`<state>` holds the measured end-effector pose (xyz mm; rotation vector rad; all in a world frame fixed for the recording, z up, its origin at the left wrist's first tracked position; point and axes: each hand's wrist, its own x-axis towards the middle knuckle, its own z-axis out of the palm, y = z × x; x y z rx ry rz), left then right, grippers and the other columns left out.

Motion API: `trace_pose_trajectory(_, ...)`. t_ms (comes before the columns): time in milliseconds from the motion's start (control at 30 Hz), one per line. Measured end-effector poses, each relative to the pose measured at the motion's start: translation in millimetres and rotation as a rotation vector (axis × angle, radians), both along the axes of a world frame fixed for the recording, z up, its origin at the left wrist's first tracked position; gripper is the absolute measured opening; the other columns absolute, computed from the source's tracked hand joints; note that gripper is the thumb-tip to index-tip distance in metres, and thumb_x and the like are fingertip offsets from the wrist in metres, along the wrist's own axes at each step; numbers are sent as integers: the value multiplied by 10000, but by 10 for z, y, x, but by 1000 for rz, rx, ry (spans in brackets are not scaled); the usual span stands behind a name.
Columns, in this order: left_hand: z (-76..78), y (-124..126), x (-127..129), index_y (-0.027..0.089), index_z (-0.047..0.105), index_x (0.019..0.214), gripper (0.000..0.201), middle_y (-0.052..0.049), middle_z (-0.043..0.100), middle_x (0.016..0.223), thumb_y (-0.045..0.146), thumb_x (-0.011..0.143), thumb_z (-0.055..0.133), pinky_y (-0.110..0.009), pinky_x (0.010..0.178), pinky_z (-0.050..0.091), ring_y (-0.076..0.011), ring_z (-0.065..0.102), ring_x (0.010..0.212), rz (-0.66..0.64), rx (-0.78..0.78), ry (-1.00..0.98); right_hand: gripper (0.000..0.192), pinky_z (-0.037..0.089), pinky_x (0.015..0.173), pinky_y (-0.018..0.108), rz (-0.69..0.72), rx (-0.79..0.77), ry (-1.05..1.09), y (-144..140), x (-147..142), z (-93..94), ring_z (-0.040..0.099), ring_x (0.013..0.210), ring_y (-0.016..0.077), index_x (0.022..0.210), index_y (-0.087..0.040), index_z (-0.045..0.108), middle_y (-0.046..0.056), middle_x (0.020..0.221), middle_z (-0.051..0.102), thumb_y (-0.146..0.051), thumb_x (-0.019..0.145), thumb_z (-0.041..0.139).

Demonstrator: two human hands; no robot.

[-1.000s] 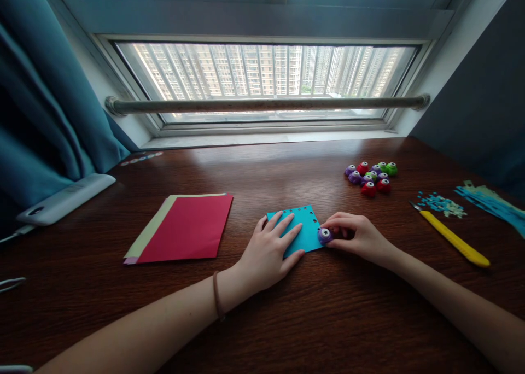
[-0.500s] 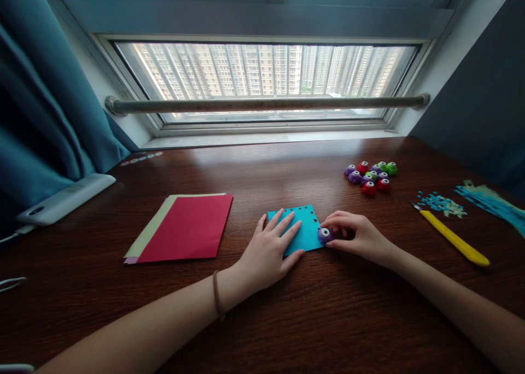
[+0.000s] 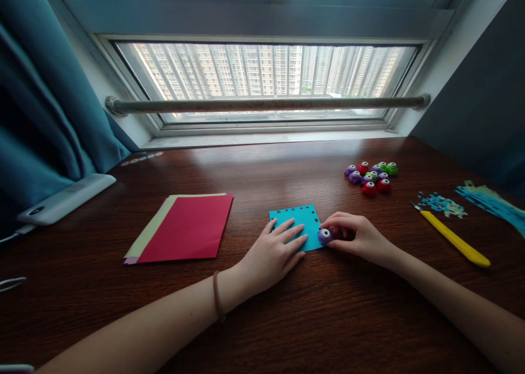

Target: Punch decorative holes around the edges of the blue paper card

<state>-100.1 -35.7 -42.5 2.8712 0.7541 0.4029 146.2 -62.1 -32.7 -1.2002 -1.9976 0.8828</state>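
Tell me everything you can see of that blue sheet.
The blue sheet looks like paper, bright and flat on the dark brown, wood-grained table. Small holes line its far edge and the far part of its right edge. The left hand lies over its near left part, hiding some of it; at the right edge, the right hand holds a purple punch.

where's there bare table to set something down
One free patch of table lies behind the red sheet and blue paper, reaching the windowsill; another between the left forearm and right forearm. It's crowded at the blue paper, with the left hand on it and a purple punch at its edge, and on the right, among punches, yellow knife, paper bits and strips.
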Motion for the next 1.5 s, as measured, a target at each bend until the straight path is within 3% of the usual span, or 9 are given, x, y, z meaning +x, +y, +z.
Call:
trace_pose_trajectory(433,-4,3,0,237,448,1254,327,-44,405,1358,342,952,383,-548,1025,248,-286,299,1274,7,-14,41,239,388,572,224,2,3,1,1,4,-7,498,692,120,970,-182,648,12,869,584,-144,737,685)
trace_pose_trajectory(833,11,-13,2,170,309,1344,456,-66,357,1390,329,935,431,-538,1042,242,-275,260,1294,36,-5,39,264,388,572,226,7,-4,13,10,9,-11,497,697,125,988,-183,645,22,900,583,-147,730,689)
trace_pose_trajectory(1500,22,-12,3,176,334,1333,451,-89,389,1367,329,925,450,-559,1038,239,-286,275,1289,42,-17,13,245,403,578,248,4,-12,-11,5,5,-2,510,703,147,997,-184,643,49,907,588,-243,761,663)
